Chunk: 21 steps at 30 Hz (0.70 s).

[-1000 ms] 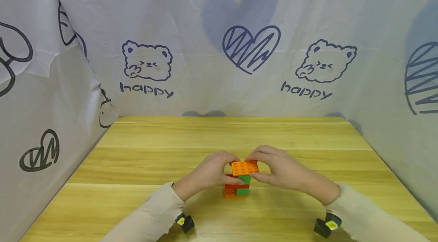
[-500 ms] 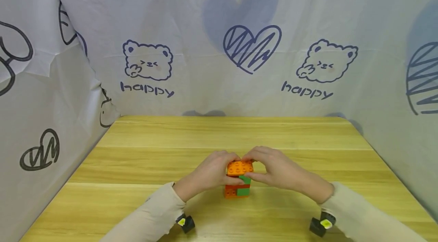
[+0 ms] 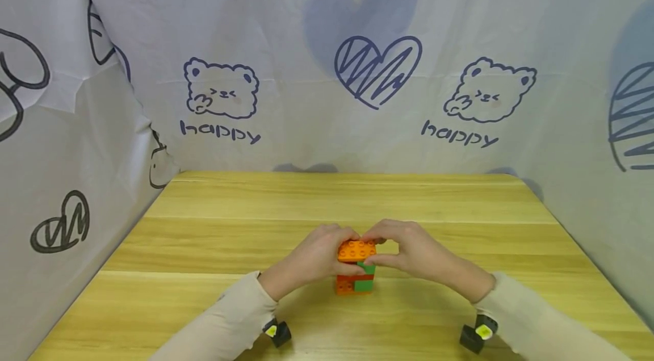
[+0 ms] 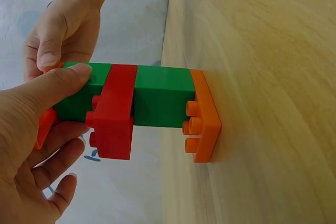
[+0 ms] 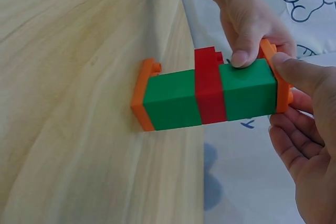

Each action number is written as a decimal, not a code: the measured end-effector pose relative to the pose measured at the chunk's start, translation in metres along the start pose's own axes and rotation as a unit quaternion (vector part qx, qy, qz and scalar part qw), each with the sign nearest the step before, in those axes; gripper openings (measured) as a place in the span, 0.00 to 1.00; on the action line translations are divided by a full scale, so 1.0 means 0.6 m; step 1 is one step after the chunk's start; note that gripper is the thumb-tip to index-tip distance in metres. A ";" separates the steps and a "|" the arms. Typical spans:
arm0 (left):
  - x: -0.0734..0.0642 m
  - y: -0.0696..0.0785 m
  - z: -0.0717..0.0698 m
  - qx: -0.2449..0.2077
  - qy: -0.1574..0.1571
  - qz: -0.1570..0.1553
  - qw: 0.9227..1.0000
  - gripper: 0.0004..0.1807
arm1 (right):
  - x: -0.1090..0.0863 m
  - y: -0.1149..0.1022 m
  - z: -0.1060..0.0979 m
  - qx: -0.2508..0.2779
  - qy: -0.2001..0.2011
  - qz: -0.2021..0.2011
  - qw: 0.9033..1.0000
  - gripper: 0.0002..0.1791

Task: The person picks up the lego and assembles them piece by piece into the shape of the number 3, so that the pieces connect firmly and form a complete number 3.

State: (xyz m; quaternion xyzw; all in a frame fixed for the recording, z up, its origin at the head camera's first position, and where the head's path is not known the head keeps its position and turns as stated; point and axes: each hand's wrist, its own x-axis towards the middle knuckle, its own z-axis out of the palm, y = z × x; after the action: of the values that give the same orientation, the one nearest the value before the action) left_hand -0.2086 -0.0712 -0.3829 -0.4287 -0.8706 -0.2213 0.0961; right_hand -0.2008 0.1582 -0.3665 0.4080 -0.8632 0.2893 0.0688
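A stack of toy building bricks stands upright on the wooden table. From the bottom it runs orange brick (image 5: 140, 98), green brick (image 5: 170, 100), red brick (image 5: 210, 90), a second green brick (image 5: 249, 92) and a thin orange brick (image 3: 356, 251) on top, studs up. My left hand (image 3: 321, 254) grips the stack's upper part, its thumb pressed against the upper green brick. From the other side, my right hand (image 3: 413, 248) pinches the top orange brick between thumb and fingers. In the right wrist view this brick lies against the upper green one; whether it is fully seated I cannot tell.
The wooden table (image 3: 230, 202) stretches out around the stack. Behind and beside it hang pale curtains (image 3: 296, 66) with hearts and bear drawings. Small dark devices (image 3: 277, 332) are strapped at both wrists.
My right hand has moved left with the top orange brick, which now sits more squarely over the stack. The left hand has stayed nearly still on the stack.
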 end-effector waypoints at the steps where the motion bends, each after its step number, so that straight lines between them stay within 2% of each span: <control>1: 0.000 0.000 0.000 0.002 -0.001 -0.002 1.000 0.25 | -0.001 0.001 0.001 0.005 0.004 0.001 1.000 0.22; 8: 0.001 0.005 -0.005 0.023 -0.012 -0.012 1.000 0.27 | -0.005 0.006 0.006 0.030 0.023 0.000 0.999 0.22; 13: -0.001 0.008 -0.013 0.041 -0.021 -0.009 0.999 0.29 | -0.007 0.007 0.008 0.036 0.029 -0.004 0.999 0.21; 17: -0.006 0.008 -0.021 0.034 -0.014 0.001 0.999 0.29 | -0.008 0.007 0.008 0.043 0.027 0.002 0.999 0.21; 21: -0.011 0.008 -0.025 0.030 -0.003 0.008 1.000 0.26 | -0.010 0.007 0.010 0.042 0.029 0.003 0.999 0.21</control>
State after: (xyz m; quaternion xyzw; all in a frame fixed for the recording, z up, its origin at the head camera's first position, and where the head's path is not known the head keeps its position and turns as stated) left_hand -0.2008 -0.0805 -0.3705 -0.4329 -0.8738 -0.1934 0.1079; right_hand -0.1995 0.1612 -0.3753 0.3992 -0.8492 0.3372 0.0756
